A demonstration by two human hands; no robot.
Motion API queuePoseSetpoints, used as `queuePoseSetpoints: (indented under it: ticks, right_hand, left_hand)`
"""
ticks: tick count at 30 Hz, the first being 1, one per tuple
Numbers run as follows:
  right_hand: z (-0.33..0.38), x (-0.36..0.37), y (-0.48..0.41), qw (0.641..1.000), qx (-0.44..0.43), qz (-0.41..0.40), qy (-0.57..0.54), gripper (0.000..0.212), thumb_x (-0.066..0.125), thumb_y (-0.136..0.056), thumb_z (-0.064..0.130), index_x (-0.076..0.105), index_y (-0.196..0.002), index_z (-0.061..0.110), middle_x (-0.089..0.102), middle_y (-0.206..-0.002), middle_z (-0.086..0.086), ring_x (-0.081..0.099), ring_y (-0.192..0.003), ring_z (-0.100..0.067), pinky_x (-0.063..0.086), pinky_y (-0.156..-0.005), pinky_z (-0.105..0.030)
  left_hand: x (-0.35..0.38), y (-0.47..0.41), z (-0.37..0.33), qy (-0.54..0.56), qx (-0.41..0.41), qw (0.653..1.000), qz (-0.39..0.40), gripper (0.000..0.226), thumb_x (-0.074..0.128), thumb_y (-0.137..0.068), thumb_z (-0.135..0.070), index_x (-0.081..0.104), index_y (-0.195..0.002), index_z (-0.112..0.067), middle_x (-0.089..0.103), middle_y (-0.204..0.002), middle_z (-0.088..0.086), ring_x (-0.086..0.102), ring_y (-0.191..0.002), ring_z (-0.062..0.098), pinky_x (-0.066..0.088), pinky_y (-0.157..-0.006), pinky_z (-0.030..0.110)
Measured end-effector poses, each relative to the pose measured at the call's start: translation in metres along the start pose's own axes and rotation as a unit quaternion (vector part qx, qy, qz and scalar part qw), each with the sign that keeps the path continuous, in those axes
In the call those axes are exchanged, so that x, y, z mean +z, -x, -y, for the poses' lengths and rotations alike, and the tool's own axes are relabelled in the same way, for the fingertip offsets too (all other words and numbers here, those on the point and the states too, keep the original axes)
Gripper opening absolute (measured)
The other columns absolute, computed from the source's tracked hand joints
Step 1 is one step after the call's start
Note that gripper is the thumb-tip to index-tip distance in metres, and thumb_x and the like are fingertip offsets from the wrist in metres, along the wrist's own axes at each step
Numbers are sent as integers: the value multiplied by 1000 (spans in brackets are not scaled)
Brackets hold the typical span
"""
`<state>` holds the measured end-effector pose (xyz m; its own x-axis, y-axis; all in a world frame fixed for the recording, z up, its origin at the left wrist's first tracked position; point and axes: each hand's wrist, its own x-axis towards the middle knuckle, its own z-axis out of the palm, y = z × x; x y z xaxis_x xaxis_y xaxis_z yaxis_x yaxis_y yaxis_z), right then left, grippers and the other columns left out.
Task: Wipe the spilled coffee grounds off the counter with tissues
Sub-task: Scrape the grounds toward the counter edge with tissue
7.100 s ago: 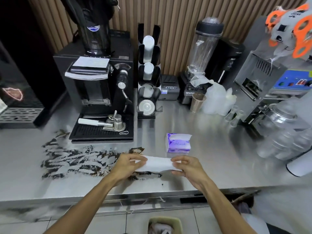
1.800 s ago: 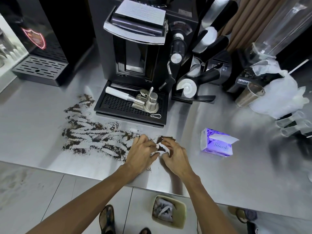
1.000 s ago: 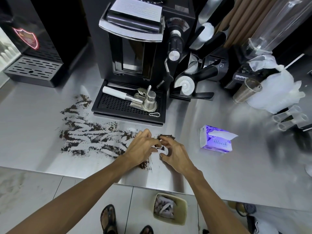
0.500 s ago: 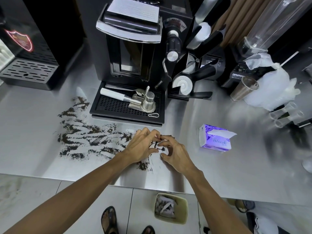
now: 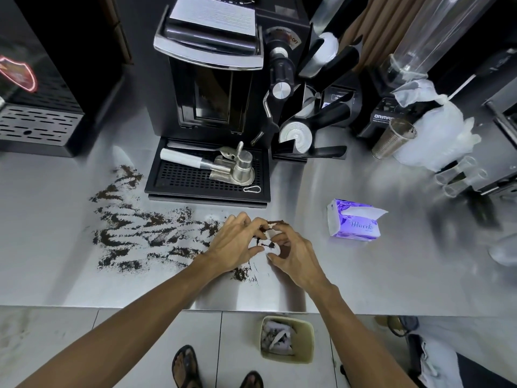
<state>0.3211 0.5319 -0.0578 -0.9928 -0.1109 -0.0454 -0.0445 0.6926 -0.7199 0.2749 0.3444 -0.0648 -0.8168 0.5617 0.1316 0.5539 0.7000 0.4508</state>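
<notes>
Flat seconds ago, the tissue is now a grounds-filled wad pinched by curled fingers of left hand and right hand on the counter; most coffee grounds remain unwiped at left.

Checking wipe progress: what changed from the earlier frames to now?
The tissue, stretched flat between both hands at first, is now bunched and stained, pinched by the left hand and right hand, which have come down on the counter at the spill's right end. Grip kept in every frame. The main coffee grounds to the left, tissue pack and floor bin stayed put.
</notes>
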Motion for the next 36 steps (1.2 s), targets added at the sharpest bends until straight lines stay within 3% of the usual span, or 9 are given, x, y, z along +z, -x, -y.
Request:
queuePoseSetpoints:
  ticks: [4,14,20,30,36]
  right_hand:
    - [3,4,4,1000,14,-17,-2,65,80,-74,14,49,-129,27,66,-96,7,62,-87,-1,49,-87,-13]
    - [13,9,9,998,19,-56,-9,63,76,-71,9,49,-125,29,68,-88,6,63,-80,-6,54,-82,-25]
    - [9,6,21,997,15,-79,-17,61,79,-72,11,50,-124,23,65,-88,7,61,-79,-3,50,-78,-14]
    - [-16,-30,74,995,20,-93,-12,59,80,-73,18,50,-124,24,64,-89,10,60,-83,3,46,-77,-6]
    - [-47,-59,133,995,26,-87,-29,58,78,-74,16,50,-124,26,65,-88,6,61,-84,-4,51,-78,-15]
  left_hand:
    - [1,2,2,-4,14,1000,-10,51,69,-83,-46,49,-125,-27,70,-104,-22,41,-91,10,25,-76,25]
    - [7,6,3,32,26,999,-11,46,72,-81,-36,47,-119,-31,67,-99,-20,39,-90,7,26,-75,24]
    - [7,8,-7,40,31,999,-9,45,70,-82,-37,47,-119,-31,65,-100,-20,42,-93,9,35,-82,27]
    - [20,16,-72,49,50,997,-14,40,67,-83,-37,47,-117,-32,63,-99,-20,42,-95,10,37,-81,27]
    - [51,32,-133,54,59,997,-8,39,66,-82,-36,46,-116,-32,64,-100,-20,39,-94,8,33,-81,23]
